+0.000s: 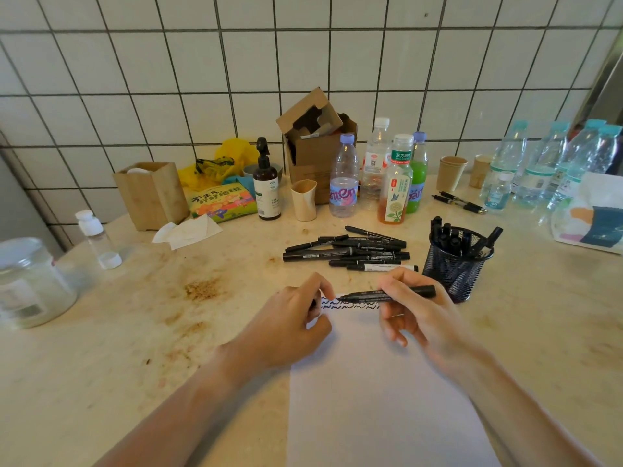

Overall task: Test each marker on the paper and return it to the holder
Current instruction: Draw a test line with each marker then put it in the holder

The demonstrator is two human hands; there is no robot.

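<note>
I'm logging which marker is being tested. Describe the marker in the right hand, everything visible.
The marker is slim and black, plastic by its look, with pale printed lettering along the barrel. It lies almost level above the top edge of the paper, its uncapped tip pointing left over the row of squiggles. The right hand grips its middle; the left hand, fingers curled, sits close by the tip. Whether it holds the cap is unclear.
</note>
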